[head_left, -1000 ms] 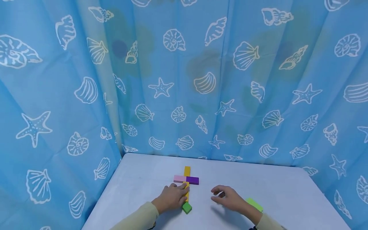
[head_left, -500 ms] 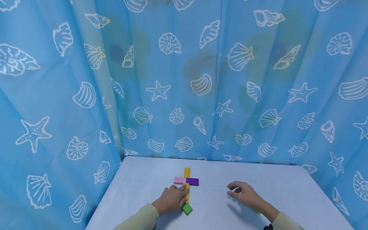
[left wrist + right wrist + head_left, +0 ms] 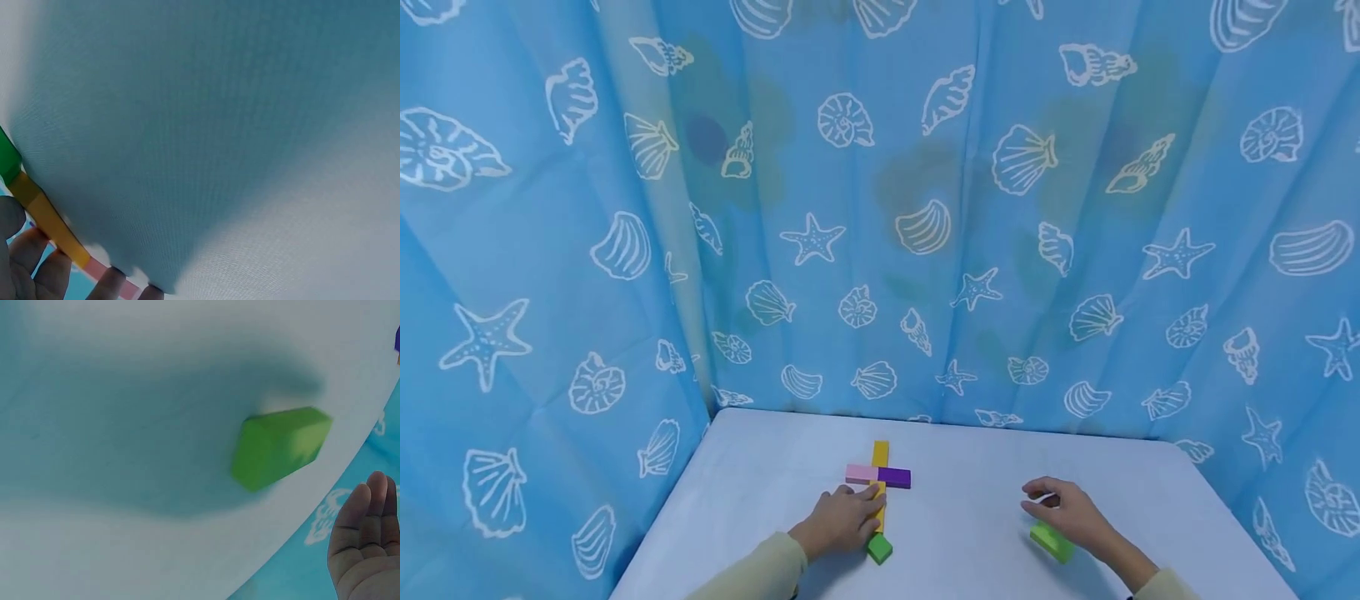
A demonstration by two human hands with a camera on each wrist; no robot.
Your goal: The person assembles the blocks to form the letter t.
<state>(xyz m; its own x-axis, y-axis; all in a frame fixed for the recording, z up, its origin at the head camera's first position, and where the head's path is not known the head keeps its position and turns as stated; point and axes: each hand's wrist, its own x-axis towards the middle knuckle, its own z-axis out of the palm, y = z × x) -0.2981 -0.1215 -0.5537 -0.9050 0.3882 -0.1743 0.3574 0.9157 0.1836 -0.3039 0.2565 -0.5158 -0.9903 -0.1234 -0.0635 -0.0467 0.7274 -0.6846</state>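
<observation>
My left hand (image 3: 841,521) rests with its fingertips on the near yellow block (image 3: 880,518), covering part of it. A green cube (image 3: 880,548) lies at that block's near end. Beyond the fingers, a pink block (image 3: 861,474) and a purple block (image 3: 894,477) lie end to end as a crossbar. Another yellow block (image 3: 880,453) extends away from the crossbar. In the right wrist view a light green block (image 3: 284,447) lies on the table, apart from my right hand (image 3: 369,544). The right hand (image 3: 1067,510) hovers just above this block, fingers loosely bent and holding nothing.
The blocks lie on a white-covered table (image 3: 970,550). A blue curtain (image 3: 955,242) printed with white shells and starfish hangs along the table's back and sides.
My right hand has moved rightward, away from the cross of blocks, and now hovers by the light green block. The left hand keeps its place on the yellow block.
</observation>
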